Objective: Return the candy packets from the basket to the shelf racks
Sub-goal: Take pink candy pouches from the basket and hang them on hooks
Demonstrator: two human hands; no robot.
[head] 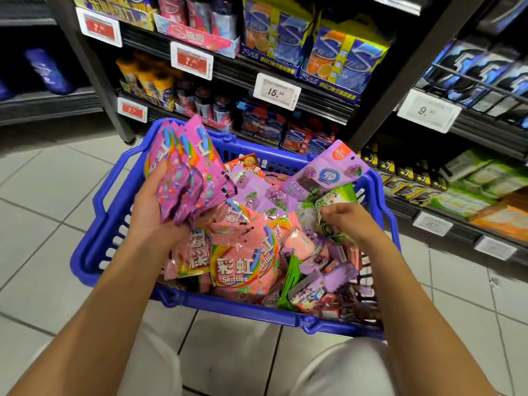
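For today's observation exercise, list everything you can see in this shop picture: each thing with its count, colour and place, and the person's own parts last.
Basket: one, blue, on the tiled floor before the shelves.
Purple Skittles packets: a handful, held above the basket's left side.
Pink Skittles packets: several, pink, in the basket's middle.
Lilac grape packets: several, basket's far side.
Green packets: a few, under the right hand.
Shelves: dark, stocked with boxed goods, behind the basket.
Price tags: several, white or red, on shelf edges.
Left hand: grips the purple packets.
Right hand: pinches a green packet.
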